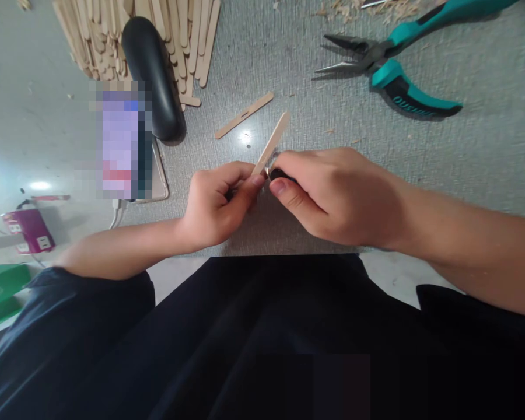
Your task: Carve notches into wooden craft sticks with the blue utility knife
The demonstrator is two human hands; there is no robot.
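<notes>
My left hand (pixel 221 204) is closed, pinching a wooden craft stick (pixel 272 143) near its lower end between thumb and fingers. The stick slants up to the right, above the table. Close beside it, my right hand (pixel 332 192) is wrapped around a small black-handled tool (pixel 280 174). A bit of bright metal shows at the tool's end, next to the stick; most of the tool is hidden in my fingers. Just beyond my hands, a second craft stick (pixel 244 115) with a narrow slot near its middle lies flat on the table.
A pile of craft sticks (pixel 192 41) lies at the far left beside a black oblong case (pixel 153 79). Nearer are a blurred-out phone (pixel 120 146) and its white cable (pixel 115 213). Teal-handled needle-nose pliers (pixel 378 55) lie open at the far right, near wood shavings (pixel 347 11).
</notes>
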